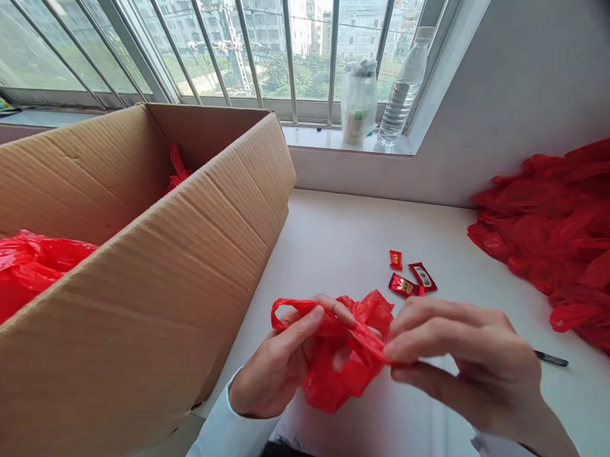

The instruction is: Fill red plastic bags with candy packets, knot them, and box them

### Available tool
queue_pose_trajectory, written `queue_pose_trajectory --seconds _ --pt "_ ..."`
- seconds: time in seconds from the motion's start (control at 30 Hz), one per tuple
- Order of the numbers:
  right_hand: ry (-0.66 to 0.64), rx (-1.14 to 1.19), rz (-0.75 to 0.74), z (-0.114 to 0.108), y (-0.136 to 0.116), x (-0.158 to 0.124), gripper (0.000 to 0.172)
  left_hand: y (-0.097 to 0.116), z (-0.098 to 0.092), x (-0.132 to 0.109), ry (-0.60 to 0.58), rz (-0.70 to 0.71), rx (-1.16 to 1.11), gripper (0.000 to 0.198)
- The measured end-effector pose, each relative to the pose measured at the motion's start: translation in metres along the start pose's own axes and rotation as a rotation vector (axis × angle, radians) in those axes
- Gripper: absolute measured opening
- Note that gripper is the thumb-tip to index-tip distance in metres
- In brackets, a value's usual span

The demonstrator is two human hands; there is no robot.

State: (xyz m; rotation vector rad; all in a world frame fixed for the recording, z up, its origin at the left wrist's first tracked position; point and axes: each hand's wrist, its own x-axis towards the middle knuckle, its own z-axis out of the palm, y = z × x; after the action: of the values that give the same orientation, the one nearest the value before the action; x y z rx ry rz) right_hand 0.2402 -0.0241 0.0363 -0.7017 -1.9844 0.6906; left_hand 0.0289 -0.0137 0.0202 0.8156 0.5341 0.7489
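Observation:
Between my hands, above the white table, is a crumpled red plastic bag [335,381]. My left hand [289,356] is closed on its handle part, and one handle loop sticks out past the thumb. The fingertips of my right hand [464,356] pinch a twisted end of the same bag and draw it to the right. What the bag holds, if anything, cannot be seen. Just beyond my right hand lie a small red packet [395,259], a dark red packet [423,276] and a shiny red packet [405,285].
A large open cardboard box [224,211] with red plastic bags [36,258] inside stands at the left. A heap of red bags [575,239] lies at the right, near a dark thin tool [552,358]. A water bottle [405,92] and a bagged cup [358,103] stand on the windowsill.

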Motion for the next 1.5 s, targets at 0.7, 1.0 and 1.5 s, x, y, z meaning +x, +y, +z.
queue_pose_trajectory --seconds 0.7,1.0,1.5 --pt "-0.213 0.031 0.1 0.02 0.031 0.001 0.026 -0.023 0.009 -0.013 0.349 0.925 1.753 0.023" --pt "-0.151 -0.281 0.045 -0.021 0.051 -0.03 0.029 -0.041 -0.031 -0.047 0.138 0.831 1.767 0.032" --pt "-0.441 -0.59 -0.004 0.005 0.055 -0.033 0.065 -0.101 -0.07 -0.077 0.435 0.56 1.431 0.053"
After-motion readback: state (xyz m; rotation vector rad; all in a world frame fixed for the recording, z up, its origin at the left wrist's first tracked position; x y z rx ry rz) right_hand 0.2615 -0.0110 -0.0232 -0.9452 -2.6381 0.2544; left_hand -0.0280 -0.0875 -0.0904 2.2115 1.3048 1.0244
